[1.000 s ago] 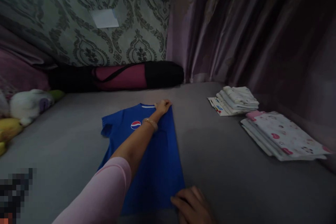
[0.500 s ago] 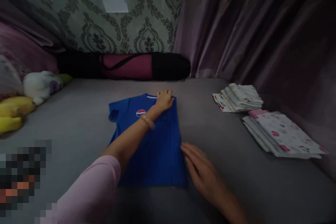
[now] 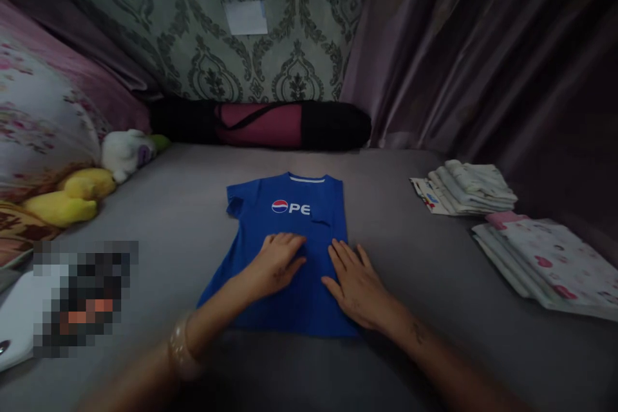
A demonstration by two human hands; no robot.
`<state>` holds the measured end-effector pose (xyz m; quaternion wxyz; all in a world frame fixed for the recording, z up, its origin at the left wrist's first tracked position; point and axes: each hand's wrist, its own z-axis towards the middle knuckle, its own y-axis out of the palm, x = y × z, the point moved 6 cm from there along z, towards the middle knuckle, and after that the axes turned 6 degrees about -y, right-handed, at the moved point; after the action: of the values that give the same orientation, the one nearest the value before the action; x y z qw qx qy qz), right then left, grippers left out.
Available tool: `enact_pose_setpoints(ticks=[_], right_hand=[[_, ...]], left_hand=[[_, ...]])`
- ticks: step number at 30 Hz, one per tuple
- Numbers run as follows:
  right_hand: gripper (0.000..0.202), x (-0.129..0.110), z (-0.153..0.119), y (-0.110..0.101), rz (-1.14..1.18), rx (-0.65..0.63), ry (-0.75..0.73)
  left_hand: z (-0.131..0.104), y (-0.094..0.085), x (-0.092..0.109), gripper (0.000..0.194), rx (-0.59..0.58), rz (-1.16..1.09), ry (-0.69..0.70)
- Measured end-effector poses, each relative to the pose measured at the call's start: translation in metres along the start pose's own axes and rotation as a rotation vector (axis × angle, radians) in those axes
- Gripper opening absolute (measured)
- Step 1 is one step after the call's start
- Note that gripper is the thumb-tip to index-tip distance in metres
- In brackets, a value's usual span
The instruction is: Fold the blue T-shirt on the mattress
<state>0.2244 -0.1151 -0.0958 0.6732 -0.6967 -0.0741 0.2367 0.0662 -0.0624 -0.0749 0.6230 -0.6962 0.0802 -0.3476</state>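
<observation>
A blue T-shirt [image 3: 290, 244] lies on the grey bed sheet, its right side folded inward over the front. A round red, white and blue logo and the letters "PE" show on its chest; the fold covers the rest. My left hand [image 3: 277, 265] rests on the middle of the shirt, fingers apart, with a bracelet on the wrist. Spread out flat, my right hand [image 3: 356, 283] lies on the shirt's folded right edge. Neither hand holds anything.
Two stacks of folded cloth, one pale [image 3: 470, 187] and one with pink hearts [image 3: 555, 264], lie at the right. A black and pink long bag [image 3: 261, 125] lies along the wall. Soft toys [image 3: 72, 196] and a white object [image 3: 24, 315] are at the left.
My left hand has moved down from the shirt's collar to its middle, uncovering the letters. My right hand has moved from beside the right edge onto the shirt. The view has shifted left.
</observation>
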Motion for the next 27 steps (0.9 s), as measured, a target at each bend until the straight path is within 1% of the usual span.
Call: enact_pose_setpoints(ticks=[2,4,6,7,10,13,15,18,20,22,23,25,27], right_hand=[[0.048,0.008,0.015,-0.014,0.015,0.020,-0.006],[0.047,0.023,0.037,-0.024,0.025,0.073,0.020],[0.046,0.040,0.062,-0.028,-0.018,0.150,0.077],[0.048,0.048,0.074,-0.026,-0.048,0.166,0.102],[0.060,0.062,0.103,-0.007,-0.091,0.129,0.142],[0.065,0.064,0.115,0.011,-0.072,0.041,0.152],[0.067,0.065,0.118,0.014,-0.057,-0.023,0.161],[0.064,0.068,0.126,0.005,-0.033,-0.086,0.156],[0.060,0.072,0.137,-0.007,-0.040,-0.028,0.150],[0.057,0.079,0.149,-0.016,-0.082,0.091,0.180],[0.057,0.084,0.155,-0.016,-0.103,0.139,0.213],[0.063,0.095,0.164,-0.008,-0.116,0.167,0.298],[0.068,0.105,0.169,0.005,-0.099,0.135,0.362]], left_hand=[[-0.017,0.004,0.022,0.031,-0.016,-0.057,0.061],[-0.027,0.010,0.042,0.029,-0.022,-0.099,0.123],[-0.032,0.018,0.055,0.029,-0.032,-0.121,0.171],[-0.033,0.023,0.058,0.029,-0.041,-0.125,0.184],[-0.034,0.040,0.058,0.032,-0.079,-0.121,0.195],[-0.035,0.050,0.055,0.033,-0.089,-0.106,0.207],[-0.036,0.051,0.054,0.033,-0.074,-0.100,0.224],[-0.038,0.054,0.053,0.033,-0.044,-0.086,0.239],[-0.038,0.058,0.051,0.033,-0.021,-0.077,0.247],[-0.038,0.064,0.048,0.034,0.007,-0.073,0.256],[-0.038,0.067,0.047,0.033,0.021,-0.070,0.257],[-0.039,0.072,0.043,0.033,0.045,-0.061,0.257],[-0.039,0.075,0.042,0.032,0.051,-0.054,0.256]])
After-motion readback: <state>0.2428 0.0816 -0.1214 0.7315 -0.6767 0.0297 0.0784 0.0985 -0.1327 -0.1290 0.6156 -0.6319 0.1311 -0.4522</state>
